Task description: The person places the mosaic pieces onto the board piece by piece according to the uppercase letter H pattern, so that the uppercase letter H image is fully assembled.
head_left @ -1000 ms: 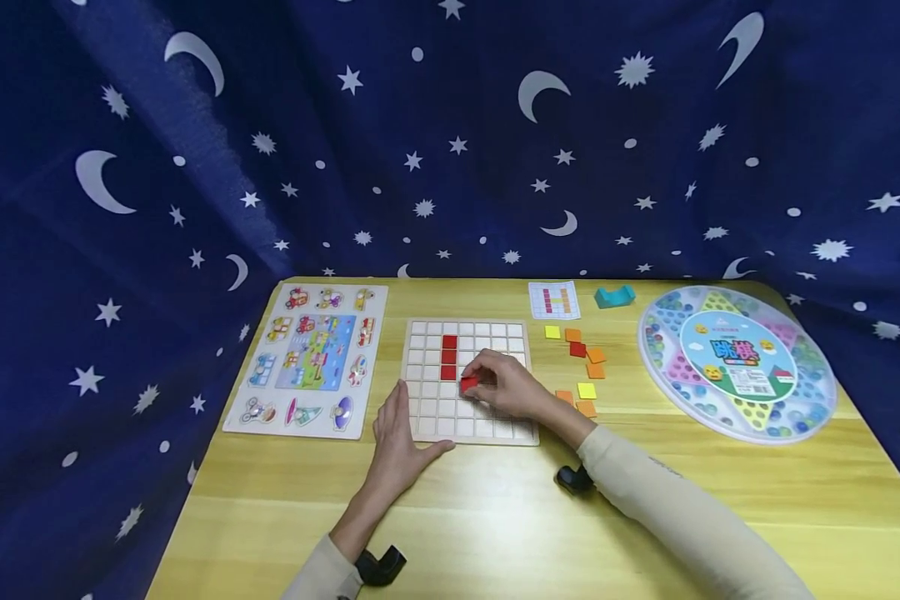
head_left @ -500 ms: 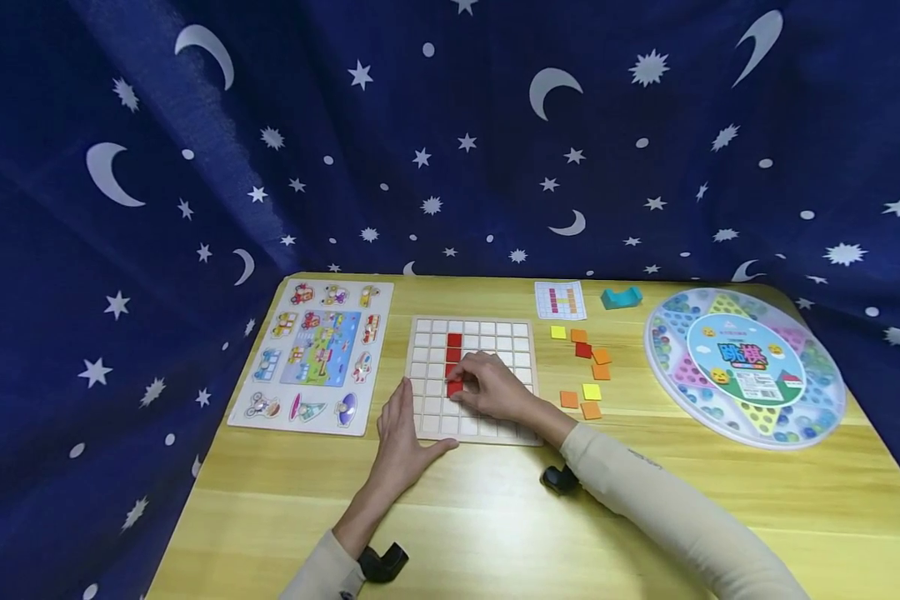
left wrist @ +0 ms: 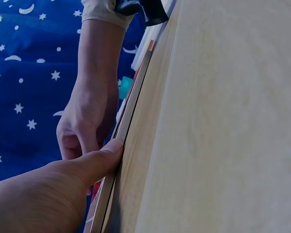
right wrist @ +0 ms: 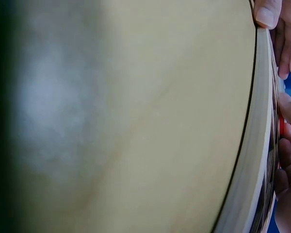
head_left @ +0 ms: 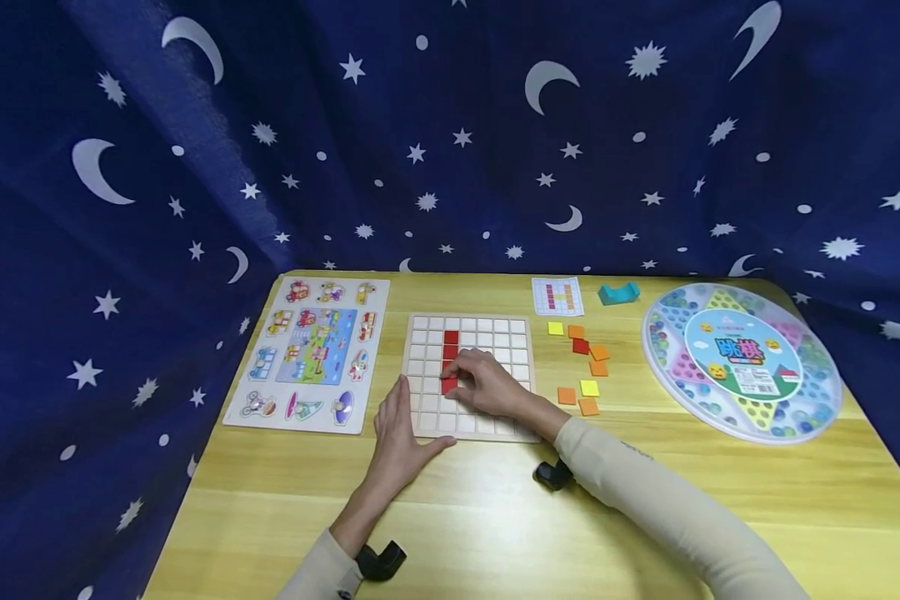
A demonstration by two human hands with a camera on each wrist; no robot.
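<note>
A square wooden grid board (head_left: 428,421) lies on the table, with a column of red square tiles (head_left: 451,337) in its cells. My right hand (head_left: 489,385) is over the board, thumb and fingertips pinching the lowest red tile (head_left: 448,387) of that column. Part of the column is hidden behind the fingers. My left hand (head_left: 399,439) holds the board steady, straight fingers along its left edge and thumb at the front edge. In the left wrist view that thumb (left wrist: 109,151) presses the board's rim. The right wrist view shows a bit of red (right wrist: 282,125) between the right hand's fingers.
Loose orange tiles (head_left: 598,367), yellow tiles (head_left: 588,388) and a red tile (head_left: 581,346) lie right of the board. Behind them are a pattern card (head_left: 557,297) and a teal block (head_left: 618,293). A picture puzzle (head_left: 318,346) lies left, a round marble game (head_left: 742,354) right.
My right hand has moved left with a red tile, bringing it to the column's lower end. During the last half second it has barely moved. My left hand stays at the board's edge.
</note>
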